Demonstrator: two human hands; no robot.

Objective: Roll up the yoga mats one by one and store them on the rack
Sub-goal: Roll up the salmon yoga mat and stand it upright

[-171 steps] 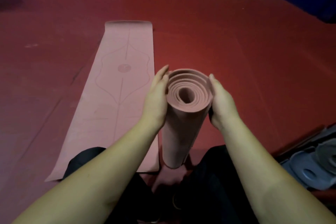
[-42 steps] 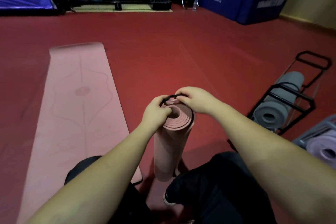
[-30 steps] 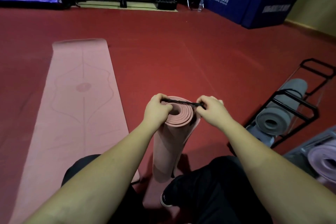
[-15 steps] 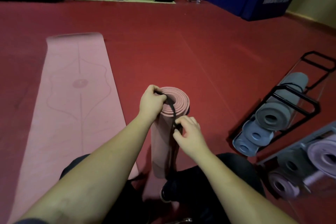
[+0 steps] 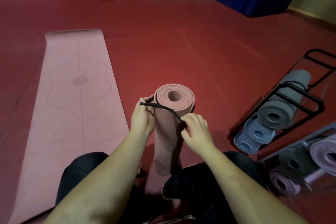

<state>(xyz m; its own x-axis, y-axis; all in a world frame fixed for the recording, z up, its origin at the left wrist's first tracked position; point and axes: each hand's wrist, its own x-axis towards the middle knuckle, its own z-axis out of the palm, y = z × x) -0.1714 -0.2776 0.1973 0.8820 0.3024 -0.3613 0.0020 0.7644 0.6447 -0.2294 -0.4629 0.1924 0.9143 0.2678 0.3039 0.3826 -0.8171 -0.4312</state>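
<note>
A: So why does the rolled pink mat (image 5: 171,125) stand on end between the person's knees?

B: Likely so that its top end is free. Upright, its lower end rests near the shoe, and both hands can work a black strap (image 5: 160,108) around the upper part without the roll uncoiling.

A: And the hands?

B: The left hand (image 5: 142,121) sits against the left side of the roll, thumb and fingers pinching one end of the strap. The right hand (image 5: 197,129) is at the near right side, its fingers curled and pinching the other end, which also trails down the roll's near face. The strap runs taut between them, and it shows again at the roll's right edge.

A: Where does the mat go afterwards?

B: Probably the black rack (image 5: 298,103) on the right, already holding grey and blue rolls (image 5: 272,114). It is well apart from the hands.

A: And the rest?

B: A second pink mat (image 5: 72,96) lies flat on the red floor (image 5: 181,45) to the left, not yet rolled, so the task seems far from finished.
</note>
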